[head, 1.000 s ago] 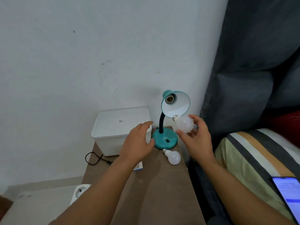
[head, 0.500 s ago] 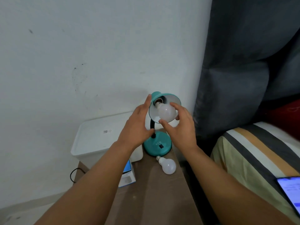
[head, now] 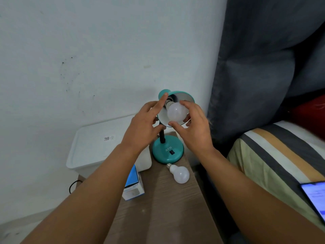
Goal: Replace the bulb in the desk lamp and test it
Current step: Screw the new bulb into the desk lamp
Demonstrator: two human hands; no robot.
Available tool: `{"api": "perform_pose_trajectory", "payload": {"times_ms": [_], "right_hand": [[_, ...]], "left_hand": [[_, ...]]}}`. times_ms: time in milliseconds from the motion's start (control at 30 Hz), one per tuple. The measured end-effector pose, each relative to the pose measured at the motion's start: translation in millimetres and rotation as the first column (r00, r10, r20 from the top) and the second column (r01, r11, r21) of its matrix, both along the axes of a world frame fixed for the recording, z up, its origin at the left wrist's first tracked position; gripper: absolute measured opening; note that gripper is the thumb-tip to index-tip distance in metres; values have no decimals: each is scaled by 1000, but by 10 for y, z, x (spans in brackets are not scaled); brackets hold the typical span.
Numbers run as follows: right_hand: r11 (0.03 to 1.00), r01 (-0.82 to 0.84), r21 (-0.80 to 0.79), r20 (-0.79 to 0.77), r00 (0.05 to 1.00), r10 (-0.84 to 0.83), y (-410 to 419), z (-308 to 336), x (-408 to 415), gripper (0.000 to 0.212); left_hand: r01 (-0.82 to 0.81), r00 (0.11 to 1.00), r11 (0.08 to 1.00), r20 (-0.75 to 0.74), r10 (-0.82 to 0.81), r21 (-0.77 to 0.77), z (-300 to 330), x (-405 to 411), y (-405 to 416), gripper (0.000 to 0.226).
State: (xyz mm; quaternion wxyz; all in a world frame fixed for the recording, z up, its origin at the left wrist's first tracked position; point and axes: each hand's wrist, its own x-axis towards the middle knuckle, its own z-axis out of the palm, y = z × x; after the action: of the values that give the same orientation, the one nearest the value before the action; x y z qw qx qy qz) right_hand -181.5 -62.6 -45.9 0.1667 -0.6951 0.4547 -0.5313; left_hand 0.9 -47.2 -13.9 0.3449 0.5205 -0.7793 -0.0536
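Observation:
A teal desk lamp (head: 168,151) stands on a brown side table (head: 163,205), its shade (head: 184,95) tilted toward me. A white bulb (head: 176,112) sits with its metal base at the socket inside the shade. My right hand (head: 192,127) grips this bulb with thumb below and fingers over it. My left hand (head: 144,124) holds the left edge of the shade, fingers spread along its rim. A second white bulb (head: 179,173) lies on the table in front of the lamp's base. The lamp is dark.
A white lidded bin (head: 98,147) stands left of the lamp against the wall. A blue and white bulb box (head: 133,185) lies by my left forearm. A black cable (head: 73,185) hangs left of the table. A striped bed (head: 274,159) with a phone (head: 314,196) is on the right.
My right hand lifted the bulb from beside the shade up into the socket. My left hand rose from the lamp's base to the shade's edge.

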Motion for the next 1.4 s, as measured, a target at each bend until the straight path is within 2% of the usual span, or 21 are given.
{"api": "perform_pose_trajectory", "payload": {"times_ms": [167,467,633,1000,1100,1200,1333,1400], "right_hand": [[1000,-9,12,-34,999,10,-23,-16,1,70],[1000,-19,-15,-56,998,18,-10,-6,22,62],[998,-6,56,148,989,-2,-36,-5,90,62],[997,-51,59,77,996,46,-15,-59,81,66],[997,-4,74,103,995,-4,-8,-20,86,61],[994,38,107,116,992,-50,-5,2,105,64],[998,-31,46,103,994,26,-2,-28,117,64],[997,-37,68,82,996,31,-2,-32,107,65]], "left_hand": [[15,1000,999,-23,-14,28,26,25,-21,99],[21,997,999,-80,-18,32,47,11,-32,97],[29,993,998,-113,-23,49,25,2,-22,97],[14,996,999,-85,-11,42,26,0,-19,96],[24,995,999,-102,-19,47,21,-1,-17,98],[26,995,998,-103,-21,48,22,-3,-19,97],[14,996,999,-91,-9,48,14,-7,-19,96],[6,996,998,-91,-1,56,7,-3,-26,95]]}}
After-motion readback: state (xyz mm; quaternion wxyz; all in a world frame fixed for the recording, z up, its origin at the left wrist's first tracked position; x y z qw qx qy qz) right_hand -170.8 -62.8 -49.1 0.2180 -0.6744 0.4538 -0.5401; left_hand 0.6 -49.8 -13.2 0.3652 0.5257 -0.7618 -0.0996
